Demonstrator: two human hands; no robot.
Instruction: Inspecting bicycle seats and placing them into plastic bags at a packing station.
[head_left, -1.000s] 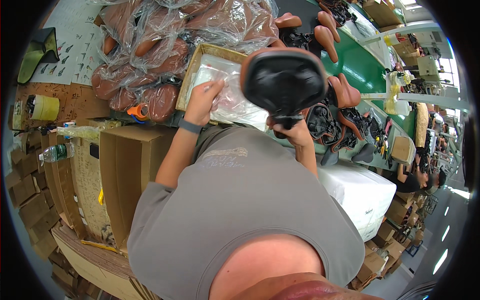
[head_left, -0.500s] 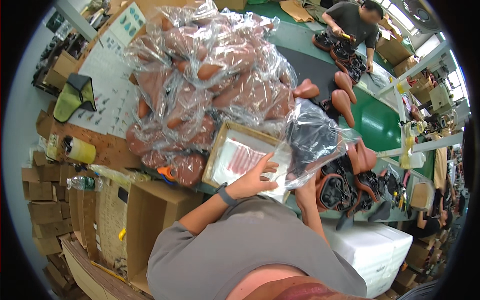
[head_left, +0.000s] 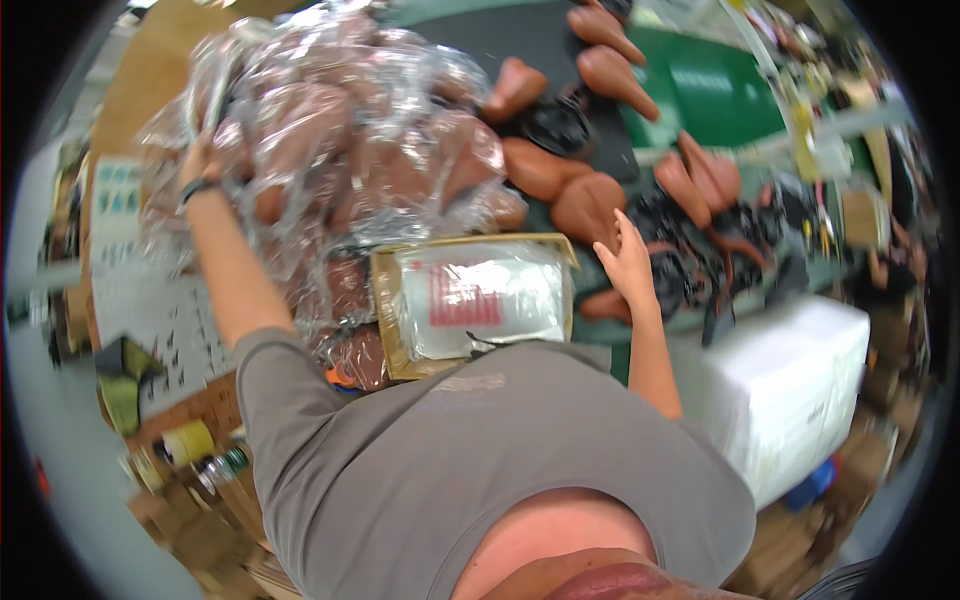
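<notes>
Green bench top (head_left: pixel 705 90): right hand (head_left: pixel 630 265) beside bare brown saddle (head_left: pixel 590 207), left hand (head_left: pixel 203 165) far off at the bagged saddles (head_left: pixel 385 175)

Hands well apart. Right hand: fingers spread, nothing in it, just beside the brown saddle's lower right edge; touching or a slight gap, can't tell from where I stand. Saddle lies up and slightly left of that hand, so the right is clearly nearer. Brown shape (head_left: pixel 538 168) adjoins it at upper left; same saddle or a second one, unclear, so long axis uncertain, maybe upper left to lower right. Left hand: far-left side of the bagged heap, by clear film (head_left: pixel 210 95); blurred, can't tell if it grips. Nearer the body, between both: tray (head_left: pixel 385 330) with flat clear bags (head_left: pixel 535 295). White wrapped block (head_left: pixel 800 400) off right.
</notes>
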